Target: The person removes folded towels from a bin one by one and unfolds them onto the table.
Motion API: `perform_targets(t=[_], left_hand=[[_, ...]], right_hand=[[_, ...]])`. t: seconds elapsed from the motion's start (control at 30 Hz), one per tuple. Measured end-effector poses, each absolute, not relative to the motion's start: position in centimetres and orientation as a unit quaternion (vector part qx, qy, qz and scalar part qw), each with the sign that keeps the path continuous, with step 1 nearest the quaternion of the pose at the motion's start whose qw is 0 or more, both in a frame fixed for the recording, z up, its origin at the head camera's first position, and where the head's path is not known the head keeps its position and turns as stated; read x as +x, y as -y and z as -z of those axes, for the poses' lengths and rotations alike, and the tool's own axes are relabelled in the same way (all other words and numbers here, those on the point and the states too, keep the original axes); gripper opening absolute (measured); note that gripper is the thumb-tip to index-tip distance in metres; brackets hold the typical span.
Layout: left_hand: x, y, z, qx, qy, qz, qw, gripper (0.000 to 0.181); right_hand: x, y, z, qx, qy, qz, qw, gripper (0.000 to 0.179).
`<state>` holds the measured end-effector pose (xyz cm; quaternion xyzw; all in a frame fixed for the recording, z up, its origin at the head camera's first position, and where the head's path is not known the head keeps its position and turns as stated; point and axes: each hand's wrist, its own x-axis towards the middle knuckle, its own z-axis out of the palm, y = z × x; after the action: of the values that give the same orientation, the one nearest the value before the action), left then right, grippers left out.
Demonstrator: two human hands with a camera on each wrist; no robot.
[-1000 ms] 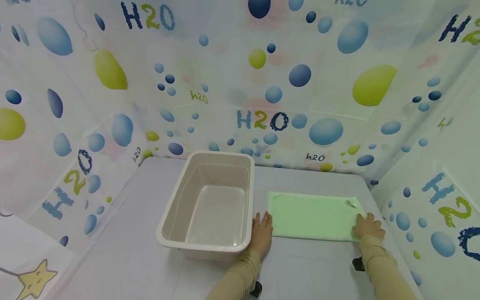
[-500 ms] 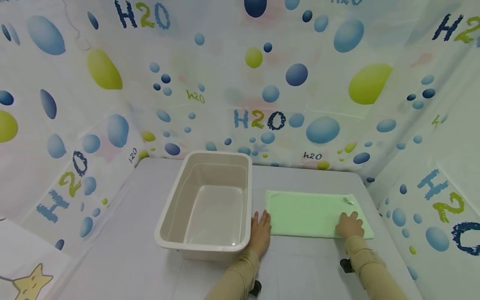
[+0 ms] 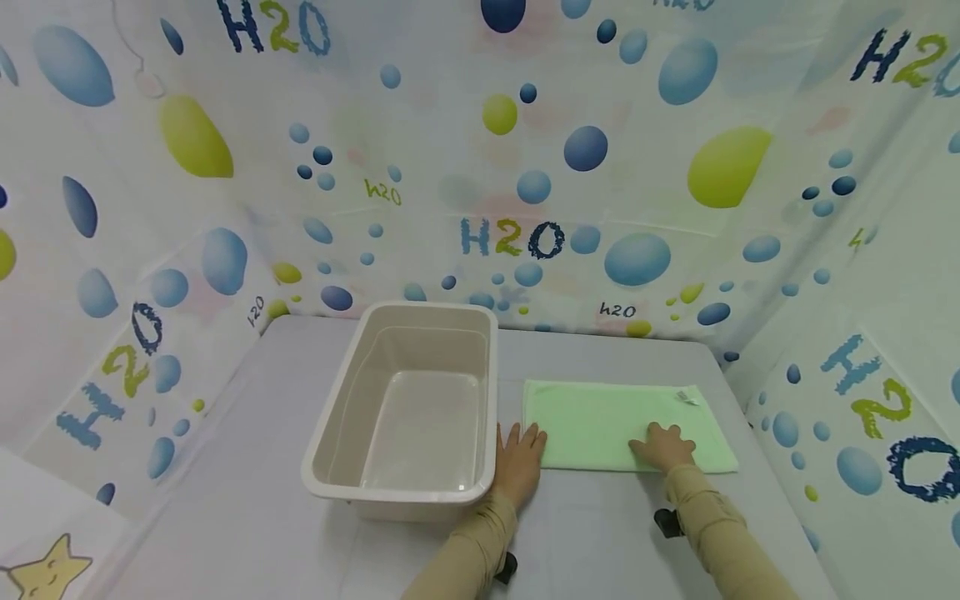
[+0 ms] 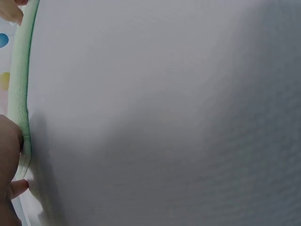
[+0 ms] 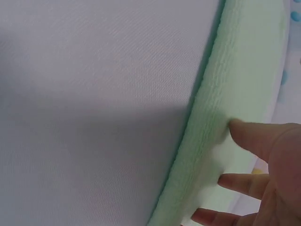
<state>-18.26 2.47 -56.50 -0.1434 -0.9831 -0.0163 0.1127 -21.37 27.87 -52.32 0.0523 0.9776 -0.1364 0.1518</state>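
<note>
A light green folded towel (image 3: 585,425) lies flat on the white table, a small label at its far right corner. My left hand (image 3: 517,467) rests at the towel's left edge, fingers extended, close beside a beige plastic basin (image 3: 423,425). In the left wrist view only part of that hand (image 4: 8,155) shows at the towel's edge. My right hand (image 3: 665,447) is over the near part of the towel, right of its middle. The right wrist view has its spread thumb and fingers (image 5: 244,183) at the towel surface, gripping nothing.
The basin stands left of the towel, nothing visible inside. White table cover (image 3: 592,533) runs in front of both. Sheets printed with coloured bubbles and "H2O" (image 3: 512,238) hang behind and at both sides.
My right hand has moved left across the towel from its right edge towards the middle. My left hand stays by the towel's left edge. The head view has shifted slightly.
</note>
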Motion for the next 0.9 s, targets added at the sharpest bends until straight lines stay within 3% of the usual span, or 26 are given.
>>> perform_targets(t=[0.23, 0.37, 0.57, 0.9], left_hand=[[-18.3, -2.4, 56.3, -0.137, 0.986, 0.026, 0.097, 0.036], [-17.9, -2.3, 56.3, -0.150, 0.982, -0.006, 0.118, 0.037], [-16.9, -2.3, 56.5, -0.167, 0.973, -0.017, 0.155, 0.030], [-15.3, -2.1, 56.7, -0.193, 0.968, 0.009, 0.160, 0.021]], right_hand=[[-22.1, -27.1, 52.5, 0.047, -0.978, 0.136, 0.153, 0.079], [-22.4, -27.3, 52.9, 0.036, -0.980, 0.134, 0.144, 0.083], [-22.7, -27.5, 53.2, 0.015, -0.982, 0.135, 0.133, 0.081], [-23.9, -27.4, 53.4, -0.033, -0.982, 0.138, 0.123, 0.075]])
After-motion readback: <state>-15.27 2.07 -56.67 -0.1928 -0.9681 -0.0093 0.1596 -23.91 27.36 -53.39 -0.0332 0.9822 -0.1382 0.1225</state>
